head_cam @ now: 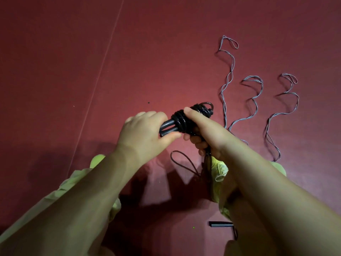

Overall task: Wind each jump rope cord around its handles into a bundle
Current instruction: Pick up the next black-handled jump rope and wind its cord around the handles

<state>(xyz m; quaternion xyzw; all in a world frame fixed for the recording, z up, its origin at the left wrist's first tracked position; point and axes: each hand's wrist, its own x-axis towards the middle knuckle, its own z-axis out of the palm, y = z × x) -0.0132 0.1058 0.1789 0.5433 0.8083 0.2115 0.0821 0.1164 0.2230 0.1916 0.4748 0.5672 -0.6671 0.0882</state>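
Fingers [172, 136] of both hands grip the black bundle [186, 120].

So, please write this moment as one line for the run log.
left hand: grips handles | right hand: holds black cord wound on them | tail: loose | grey ropes: unwound on floor

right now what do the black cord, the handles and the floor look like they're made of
Black cord: looks like glossy plastic or rubber, since highlights glint on its coils.
Handles: smooth dark tubes with a dull sheen, probably plastic; hard to be sure.
Floor: matte dark red with a thin seam line, possibly a rubber or vinyl mat.
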